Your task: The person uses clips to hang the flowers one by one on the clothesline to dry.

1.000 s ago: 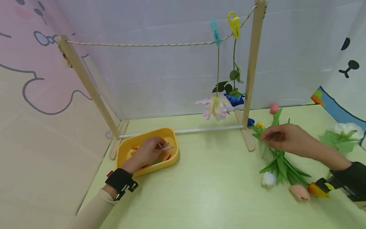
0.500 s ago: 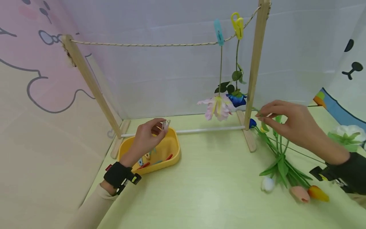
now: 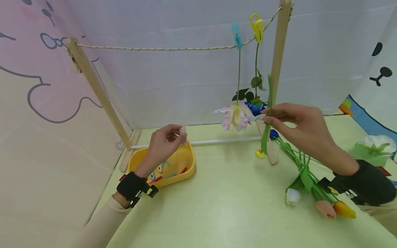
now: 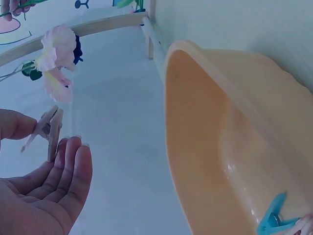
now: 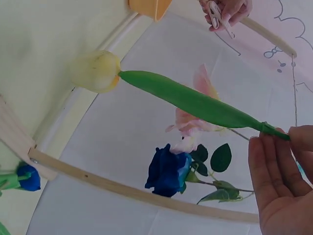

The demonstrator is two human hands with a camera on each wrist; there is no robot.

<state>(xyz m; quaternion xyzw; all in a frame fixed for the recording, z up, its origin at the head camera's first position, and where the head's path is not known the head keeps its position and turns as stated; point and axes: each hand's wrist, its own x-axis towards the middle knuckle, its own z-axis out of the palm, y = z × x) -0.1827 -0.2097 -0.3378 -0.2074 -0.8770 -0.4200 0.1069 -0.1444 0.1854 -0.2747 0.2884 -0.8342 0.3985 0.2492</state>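
My left hand (image 3: 164,146) pinches a pale clothespin (image 4: 52,129) between thumb and fingers, just above the yellow basket (image 3: 191,168). In my right hand (image 3: 302,125) is a yellow tulip (image 5: 98,71), pinched by its green stem with the bloom hanging down, beside the right wooden post. On the rope (image 3: 155,49), a blue clothespin (image 3: 237,35) holds a pink-white flower (image 3: 235,116). Next to it a yellow clothespin (image 3: 258,29) holds a blue rose (image 3: 256,107), also upside down.
Loose clothespins, among them a teal one (image 4: 276,215), lie in the basket. At the right of the table are a white tulip (image 3: 293,196), a peach tulip (image 3: 325,209), an orange tulip (image 3: 345,209) and a white flower (image 3: 379,144). A white bar (image 3: 223,140) joins the frame's feet.
My left hand has risen out of the basket with the pale clothespin. My right hand has picked up the yellow tulip from the pile and moved left with it to the post.
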